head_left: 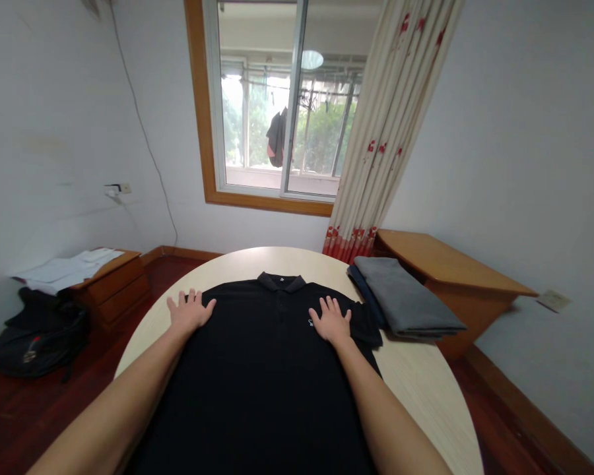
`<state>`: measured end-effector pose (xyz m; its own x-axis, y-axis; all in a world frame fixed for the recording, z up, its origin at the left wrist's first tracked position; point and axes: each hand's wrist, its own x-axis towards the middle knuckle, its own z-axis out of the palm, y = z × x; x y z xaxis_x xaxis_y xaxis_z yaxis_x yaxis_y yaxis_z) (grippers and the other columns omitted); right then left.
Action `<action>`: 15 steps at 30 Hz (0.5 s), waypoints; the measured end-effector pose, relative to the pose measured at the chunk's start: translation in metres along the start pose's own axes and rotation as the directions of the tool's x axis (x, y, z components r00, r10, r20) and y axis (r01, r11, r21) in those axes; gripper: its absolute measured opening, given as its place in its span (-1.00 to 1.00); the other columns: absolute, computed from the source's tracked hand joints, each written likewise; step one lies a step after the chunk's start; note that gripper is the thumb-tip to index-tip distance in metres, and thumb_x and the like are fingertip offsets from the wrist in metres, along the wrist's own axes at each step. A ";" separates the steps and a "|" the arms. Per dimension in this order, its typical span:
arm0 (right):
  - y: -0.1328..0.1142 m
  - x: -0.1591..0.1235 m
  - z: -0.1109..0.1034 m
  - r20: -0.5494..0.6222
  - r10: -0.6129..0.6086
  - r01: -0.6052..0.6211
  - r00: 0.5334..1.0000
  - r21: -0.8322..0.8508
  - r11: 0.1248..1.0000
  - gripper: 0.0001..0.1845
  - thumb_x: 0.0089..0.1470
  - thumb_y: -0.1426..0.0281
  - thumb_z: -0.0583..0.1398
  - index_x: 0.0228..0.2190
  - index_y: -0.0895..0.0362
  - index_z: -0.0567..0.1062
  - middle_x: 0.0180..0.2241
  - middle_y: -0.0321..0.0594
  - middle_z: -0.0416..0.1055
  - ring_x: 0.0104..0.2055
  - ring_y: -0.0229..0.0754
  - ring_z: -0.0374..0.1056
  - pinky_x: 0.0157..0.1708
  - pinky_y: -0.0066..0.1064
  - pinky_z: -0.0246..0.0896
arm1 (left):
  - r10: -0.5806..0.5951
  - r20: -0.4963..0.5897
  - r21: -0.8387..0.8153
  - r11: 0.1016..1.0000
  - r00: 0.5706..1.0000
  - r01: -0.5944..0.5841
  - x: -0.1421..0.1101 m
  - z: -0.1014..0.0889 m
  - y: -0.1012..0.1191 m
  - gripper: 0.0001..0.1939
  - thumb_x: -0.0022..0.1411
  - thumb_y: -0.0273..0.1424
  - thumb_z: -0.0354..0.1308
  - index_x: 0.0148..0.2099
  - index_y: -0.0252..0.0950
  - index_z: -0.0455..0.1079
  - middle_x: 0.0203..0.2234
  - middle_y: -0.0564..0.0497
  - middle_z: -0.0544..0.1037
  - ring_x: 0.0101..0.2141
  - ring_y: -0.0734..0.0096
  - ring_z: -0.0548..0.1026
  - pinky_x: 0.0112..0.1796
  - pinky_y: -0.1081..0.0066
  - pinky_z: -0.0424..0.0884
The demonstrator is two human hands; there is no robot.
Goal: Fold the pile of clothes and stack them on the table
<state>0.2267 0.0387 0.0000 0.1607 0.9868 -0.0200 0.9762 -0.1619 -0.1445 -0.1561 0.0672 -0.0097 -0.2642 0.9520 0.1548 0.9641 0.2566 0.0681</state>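
A black polo shirt [272, 369] lies spread out, front side up, on a round pale wooden table [416, 382]. Its dark grey collar [294, 284] points toward the window, and a small white mark shows on the chest. My left hand [190, 313] rests with fingers spread at the shirt's left shoulder edge, where the sleeve is mostly hidden. On the right side of the chest, my right hand [331, 321] lies flat with fingers apart, beside the right sleeve [369, 324]. Neither hand grips the cloth.
Folded grey and dark blue clothes [406, 293] are stacked at the table's right edge. Beyond them stands a wooden desk [455, 264]. A low cabinet [111, 284] with papers and a black bag [39, 333] are at left. A curtain [376, 145] hangs by the window.
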 end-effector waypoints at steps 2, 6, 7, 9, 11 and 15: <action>-0.012 0.002 -0.001 -0.035 -0.038 0.037 0.999 -0.030 0.999 -0.31 0.29 0.13 -0.18 0.32 0.21 0.09 0.38 0.01 -0.12 0.42 0.09 -0.26 0.28 0.23 -0.49 | 0.105 -0.030 0.048 0.993 0.994 -0.104 -0.008 -0.007 0.024 -0.32 0.36 -0.08 -0.27 0.38 -0.29 0.13 0.37 -0.18 0.04 0.36 -0.20 -0.19 0.20 -0.32 -0.27; -0.041 0.009 0.000 -0.039 -0.226 0.226 0.973 -0.004 0.974 -0.36 0.29 0.17 -0.16 0.30 0.12 0.15 0.39 -0.10 -0.09 0.42 0.06 -0.26 0.29 0.18 -0.48 | 0.412 0.078 -0.022 0.911 0.908 -0.411 -0.020 -0.009 0.084 -0.39 0.39 -0.11 -0.30 0.40 -0.12 0.06 0.40 0.01 -0.04 0.36 -0.08 -0.11 0.21 -0.31 -0.21; -0.046 0.013 0.001 -0.018 -0.248 0.249 0.969 0.023 0.968 -0.34 0.29 0.12 -0.17 0.31 0.09 0.12 0.40 -0.14 -0.12 0.42 0.06 -0.29 0.29 0.19 -0.45 | 0.423 0.116 -0.059 0.906 0.899 -0.419 -0.020 -0.007 0.094 -0.38 0.39 -0.07 -0.31 0.41 -0.09 0.05 0.40 0.03 -0.05 0.36 -0.08 -0.11 0.20 -0.33 -0.17; -0.047 0.022 0.003 0.026 -0.251 0.250 0.968 0.051 0.967 -0.28 0.27 0.00 -0.20 0.33 0.04 0.06 0.41 -0.18 -0.20 0.43 0.06 -0.35 0.29 0.20 -0.43 | 0.395 0.165 -0.108 0.918 0.904 -0.382 -0.012 0.000 0.104 -0.33 0.36 0.03 -0.33 0.42 -0.06 0.01 0.40 0.04 -0.08 0.36 -0.12 -0.16 0.17 -0.39 -0.14; -0.041 0.033 0.002 0.054 -0.236 0.234 0.970 0.044 0.971 -0.23 0.25 -0.08 -0.22 0.35 0.02 0.00 0.42 -0.19 -0.26 0.44 0.06 -0.41 0.29 0.20 -0.46 | 0.366 0.169 -0.123 0.929 0.915 -0.349 0.002 0.006 0.102 -0.27 0.33 0.12 -0.35 0.42 -0.04 -0.02 0.40 0.04 -0.11 0.36 -0.17 -0.20 0.15 -0.43 -0.16; -0.022 0.062 -0.002 0.074 -0.182 0.180 0.980 0.033 0.983 -0.16 0.21 -0.15 -0.23 0.36 0.02 -0.04 0.42 -0.18 -0.31 0.44 0.05 -0.45 0.29 0.21 -0.50 | 0.351 0.176 -0.139 0.934 0.919 -0.330 0.035 0.014 0.093 -0.21 0.28 0.20 -0.35 0.43 -0.02 -0.04 0.41 0.04 -0.13 0.36 -0.22 -0.21 0.14 -0.46 -0.20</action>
<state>0.2150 0.1036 0.0036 -0.0311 0.9973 -0.0663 0.9838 0.0188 -0.1783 -0.0756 0.1262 -0.0115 0.1003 0.9949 -0.0076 0.9840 -0.0980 0.1490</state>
